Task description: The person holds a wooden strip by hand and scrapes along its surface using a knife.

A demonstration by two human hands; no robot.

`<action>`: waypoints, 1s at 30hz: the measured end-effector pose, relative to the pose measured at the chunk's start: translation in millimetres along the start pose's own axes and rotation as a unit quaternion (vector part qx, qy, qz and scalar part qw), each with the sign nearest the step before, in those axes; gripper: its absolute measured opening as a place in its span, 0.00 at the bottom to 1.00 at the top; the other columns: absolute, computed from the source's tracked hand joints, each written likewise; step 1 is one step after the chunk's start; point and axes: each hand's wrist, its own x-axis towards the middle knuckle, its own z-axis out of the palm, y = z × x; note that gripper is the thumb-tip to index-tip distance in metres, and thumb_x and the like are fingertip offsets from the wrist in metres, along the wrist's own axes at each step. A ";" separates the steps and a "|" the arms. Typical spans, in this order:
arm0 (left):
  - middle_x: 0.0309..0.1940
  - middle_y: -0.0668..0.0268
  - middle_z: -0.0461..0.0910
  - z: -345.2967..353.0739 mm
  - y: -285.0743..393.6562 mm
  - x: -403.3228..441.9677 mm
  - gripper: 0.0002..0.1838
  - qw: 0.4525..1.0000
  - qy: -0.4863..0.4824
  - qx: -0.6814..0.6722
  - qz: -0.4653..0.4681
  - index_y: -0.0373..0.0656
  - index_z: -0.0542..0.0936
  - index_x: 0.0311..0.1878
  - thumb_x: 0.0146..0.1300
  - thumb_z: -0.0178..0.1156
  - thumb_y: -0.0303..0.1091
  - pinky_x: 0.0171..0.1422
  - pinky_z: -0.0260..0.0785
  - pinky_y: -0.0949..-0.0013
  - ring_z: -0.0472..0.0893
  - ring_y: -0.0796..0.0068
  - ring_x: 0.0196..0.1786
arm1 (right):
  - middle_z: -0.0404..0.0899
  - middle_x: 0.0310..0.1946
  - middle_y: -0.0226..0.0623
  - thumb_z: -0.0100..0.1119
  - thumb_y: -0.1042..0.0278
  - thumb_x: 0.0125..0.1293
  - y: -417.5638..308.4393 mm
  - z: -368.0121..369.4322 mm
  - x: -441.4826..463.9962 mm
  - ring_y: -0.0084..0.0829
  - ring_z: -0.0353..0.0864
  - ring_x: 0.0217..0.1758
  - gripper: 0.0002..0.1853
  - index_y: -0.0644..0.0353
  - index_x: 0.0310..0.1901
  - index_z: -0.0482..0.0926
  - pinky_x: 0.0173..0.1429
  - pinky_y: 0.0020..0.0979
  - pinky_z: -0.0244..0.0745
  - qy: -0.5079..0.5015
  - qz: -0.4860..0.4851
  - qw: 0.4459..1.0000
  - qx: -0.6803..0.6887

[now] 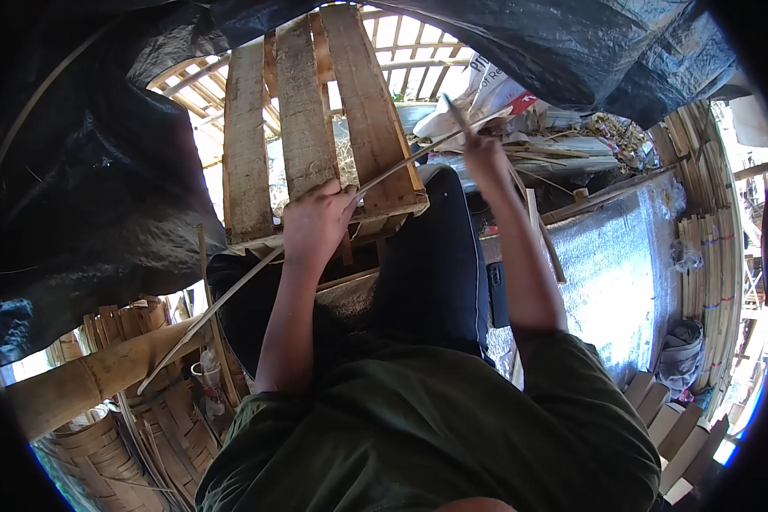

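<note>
Holding a strip [410, 161] near a sack [493, 90], contents unclear.

The left hand [318, 224] held a strip [239, 285] at the near end of a slatted crate [305, 119]; the right hand [486, 160], farther off, gripped a blurred blade [456, 113]. Black tarp [85, 171] hung left, silvery sheeting [614, 256] lay right.

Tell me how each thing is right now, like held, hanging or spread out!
Left hand: closed on the strip.
Right hand: closed on the tool, blurred.
Long thin strip: held, slanting across the crate.
Knife-like tool: held, blurred.
Slatted crate: gaps between its boards.
Black plastic sheet: hanging, wrinkled.
Silvery sheet: spread out, shiny.
</note>
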 end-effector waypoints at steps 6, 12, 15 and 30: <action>0.25 0.65 0.72 -2.1 -0.5 2.3 0.09 1.000 -0.012 -0.018 -0.008 0.52 0.87 0.40 0.66 0.65 0.44 0.33 0.71 0.59 0.80 0.62 0.30 | 0.83 0.25 0.59 0.49 0.46 0.76 -10.7 -13.1 -1.1 0.55 0.88 0.39 0.29 0.69 0.36 0.84 0.47 0.48 0.79 -0.011 0.045 0.999 0.021; 0.25 0.64 0.72 -1.6 -0.1 1.9 0.09 0.999 -0.022 -0.027 -0.009 0.52 0.88 0.41 0.66 0.65 0.44 0.34 0.71 0.59 0.81 0.61 0.31 | 0.84 0.31 0.62 0.47 0.42 0.76 -1.6 4.5 -4.1 0.57 0.87 0.43 0.32 0.69 0.37 0.86 0.50 0.51 0.78 0.038 -0.104 0.994 0.009; 0.26 0.64 0.73 -3.6 -0.3 4.6 0.09 0.999 -0.022 -0.036 -0.019 0.52 0.88 0.41 0.65 0.65 0.44 0.35 0.72 0.58 0.81 0.60 0.31 | 0.83 0.38 0.66 0.46 0.42 0.76 -9.6 7.5 -3.9 0.59 0.83 0.54 0.32 0.70 0.42 0.85 0.57 0.50 0.76 -0.037 0.018 0.999 -0.021; 0.26 0.62 0.75 -3.7 -0.7 4.0 0.10 0.998 -0.033 -0.045 -0.038 0.52 0.89 0.41 0.64 0.67 0.44 0.37 0.73 0.57 0.82 0.58 0.32 | 0.84 0.32 0.61 0.43 0.48 0.78 -4.5 -1.4 -1.9 0.59 0.86 0.42 0.26 0.61 0.45 0.86 0.48 0.51 0.80 -0.021 -0.032 0.999 -0.035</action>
